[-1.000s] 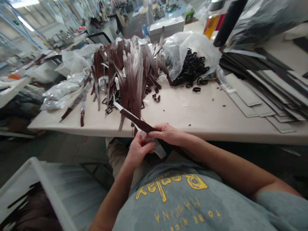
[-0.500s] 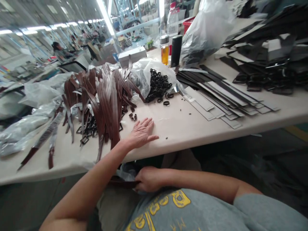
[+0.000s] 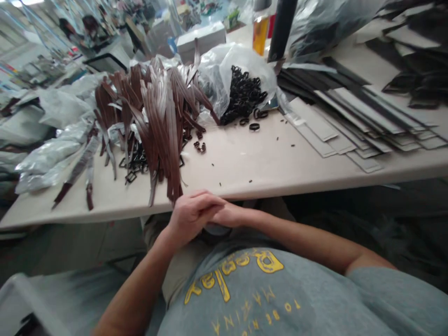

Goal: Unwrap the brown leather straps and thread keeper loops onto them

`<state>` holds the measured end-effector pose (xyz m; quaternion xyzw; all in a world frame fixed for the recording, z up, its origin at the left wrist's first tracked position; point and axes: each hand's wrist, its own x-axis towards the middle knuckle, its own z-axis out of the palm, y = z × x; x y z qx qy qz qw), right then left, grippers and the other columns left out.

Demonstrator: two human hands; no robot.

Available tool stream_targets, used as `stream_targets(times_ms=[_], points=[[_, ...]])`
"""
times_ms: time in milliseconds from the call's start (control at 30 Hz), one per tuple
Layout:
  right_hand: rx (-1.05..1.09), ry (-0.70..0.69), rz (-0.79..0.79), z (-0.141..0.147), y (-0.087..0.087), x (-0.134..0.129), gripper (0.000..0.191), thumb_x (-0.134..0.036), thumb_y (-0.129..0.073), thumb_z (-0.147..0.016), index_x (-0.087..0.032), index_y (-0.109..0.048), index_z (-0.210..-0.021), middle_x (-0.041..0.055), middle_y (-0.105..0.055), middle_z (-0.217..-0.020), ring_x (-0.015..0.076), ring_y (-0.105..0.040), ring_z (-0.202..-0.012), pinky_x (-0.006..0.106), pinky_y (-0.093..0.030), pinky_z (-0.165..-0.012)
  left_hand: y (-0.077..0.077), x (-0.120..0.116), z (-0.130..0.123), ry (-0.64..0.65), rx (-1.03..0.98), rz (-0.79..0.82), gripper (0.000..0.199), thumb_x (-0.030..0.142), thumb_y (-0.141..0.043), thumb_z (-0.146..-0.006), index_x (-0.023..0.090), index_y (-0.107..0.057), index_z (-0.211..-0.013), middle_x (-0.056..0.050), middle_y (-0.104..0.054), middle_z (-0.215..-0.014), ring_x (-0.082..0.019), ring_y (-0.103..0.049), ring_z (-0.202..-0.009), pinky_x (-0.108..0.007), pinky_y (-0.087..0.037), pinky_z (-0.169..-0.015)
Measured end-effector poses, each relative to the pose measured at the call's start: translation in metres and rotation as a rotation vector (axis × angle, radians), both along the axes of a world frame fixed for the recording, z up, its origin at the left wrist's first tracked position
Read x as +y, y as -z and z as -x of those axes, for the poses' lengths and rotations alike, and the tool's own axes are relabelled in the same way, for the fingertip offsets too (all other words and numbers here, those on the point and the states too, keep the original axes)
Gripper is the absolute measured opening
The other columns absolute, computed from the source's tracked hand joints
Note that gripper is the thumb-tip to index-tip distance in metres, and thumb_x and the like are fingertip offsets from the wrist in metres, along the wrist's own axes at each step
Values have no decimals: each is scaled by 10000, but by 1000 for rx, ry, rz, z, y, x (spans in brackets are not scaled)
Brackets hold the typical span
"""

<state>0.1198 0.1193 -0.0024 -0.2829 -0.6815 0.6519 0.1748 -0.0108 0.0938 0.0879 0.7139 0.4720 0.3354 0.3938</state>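
Observation:
My left hand [image 3: 194, 214] and my right hand [image 3: 229, 213] meet at the table's front edge, above my lap. The left hand's fingers are closed and overlap the right hand's fingers; what lies between them is hidden. Just under the hands a dark strap [image 3: 219, 231] curves, with something pale inside its loop, and the right hand closes at its top. Nearest the left hand, a heap of brown leather straps [image 3: 164, 135] hangs toward the table edge. Black buckles [image 3: 136, 161] lie partly beneath it.
Black strap loops [image 3: 245, 93] spill from a clear plastic bag [image 3: 213, 65]. Black straps with pale backing [image 3: 364, 112] are stacked on the right of the table [image 3: 238, 163]. An amber-filled jar [image 3: 261, 35] and a black bottle [image 3: 283, 30] stand behind. Wrapped plastic packets [image 3: 52, 154] lie left.
My left hand has left the tabletop, come down to the edge and closed against my right hand. The right hand has moved up in view, with a dark strap below it. The view has tilted down.

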Motion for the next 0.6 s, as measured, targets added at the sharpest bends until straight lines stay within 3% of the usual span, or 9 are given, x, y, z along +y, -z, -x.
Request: stream_targets(times_ms=[100,233,333,433,600], points=[[0,-77,202,7,-4,5,242,-311,-600,-835,-105,-710,-773,-1,-627,-623,114,-523,-543,230,-437,-512,9,-63,46,-305,-94,68,30,230,-735,-760,234,-754,-737,-26,-666,-651,-155,-567,-563,-256,-442,-571],[18,-137,352,24,-19,7,242,-310,-590,-859,-102,-711,-880,19,-652,-726,91,-537,-593,193,-433,-519,44,-121,62,-508,-196,299,280,321,-716,-773,192,-654,-532,-17,-588,-531,-151,-541,-556,-248,-434,-573],[46,-127,446,37,-30,5,190,-281,-629,-840,-107,-706,-847,2,-628,-695,81,-524,-587,184,-419,-515,62,-129,52,-663,-361,424,222,385,-780,-697,172,-742,-750,-41,-693,-706,-171,-608,-666,-250,-472,-643],[47,-111,444,46,-34,3,167,-276,-674,-814,-111,-694,-800,-25,-590,-632,68,-479,-538,181,-386,-485,66,-120,41,-648,-555,574,426,402,-830,-628,155,-756,-967,-76,-742,-874,-224,-663,-801,-295,-509,-738],[-27,-121,335,54,-33,3,180,-274,-632,-845,-104,-686,-821,-23,-596,-647,64,-478,-530,180,-385,-482,69,-107,27,-561,-558,685,218,336,-784,-712,144,-782,-814,-74,-751,-817,-202,-666,-748,-296,-519,-725]])
